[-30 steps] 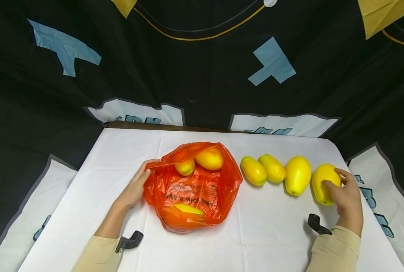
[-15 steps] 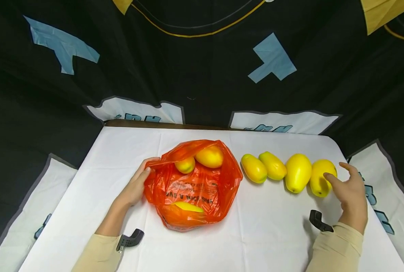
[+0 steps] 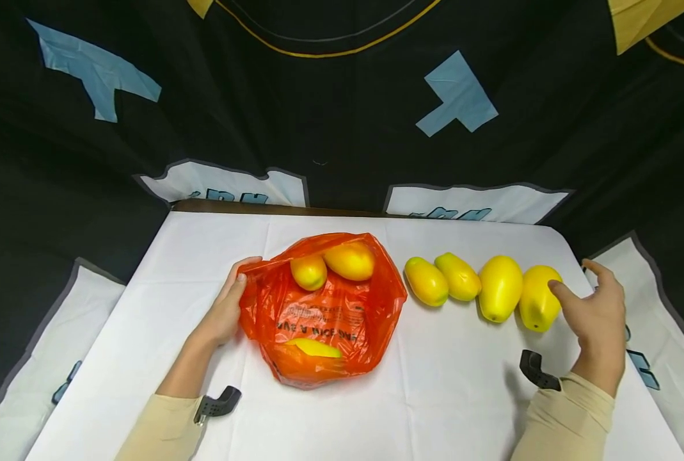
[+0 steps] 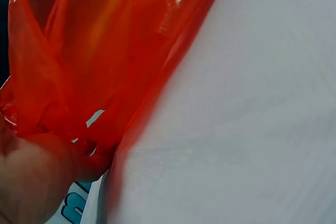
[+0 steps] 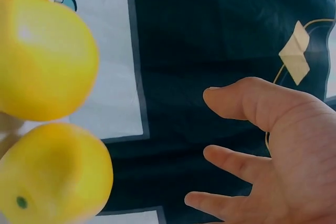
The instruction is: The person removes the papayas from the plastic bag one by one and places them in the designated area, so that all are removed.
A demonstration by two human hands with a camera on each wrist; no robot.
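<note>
On the left of the table, my left hand (image 3: 223,314) grips the left edge of an orange-red plastic bag (image 3: 318,310), thumb over the rim. The bag's mouth gapes toward me. Two yellow fruits (image 3: 350,261) lie at its upper side, and a third fruit (image 3: 314,347) shows partly at the bottom. In the left wrist view the bag film (image 4: 110,61) hangs from the hand (image 4: 37,179). My right hand (image 3: 597,320) holds nothing, its thumb and fingers spread beside the rightmost large yellow fruit (image 3: 539,299). That fruit (image 5: 58,174) is apart from the hand in the right wrist view.
A row of yellow fruits runs right of the bag: two smaller ones (image 3: 426,282) and a large one (image 3: 500,288), beside the rightmost. All rest on the white-covered table (image 3: 457,384). A black cloth (image 3: 342,115) with coloured patches hangs behind.
My right hand has let go of the rightmost fruit and moved right, away from it. That fruit now sits closer to its neighbour. The left hand keeps its grip on the bag.
</note>
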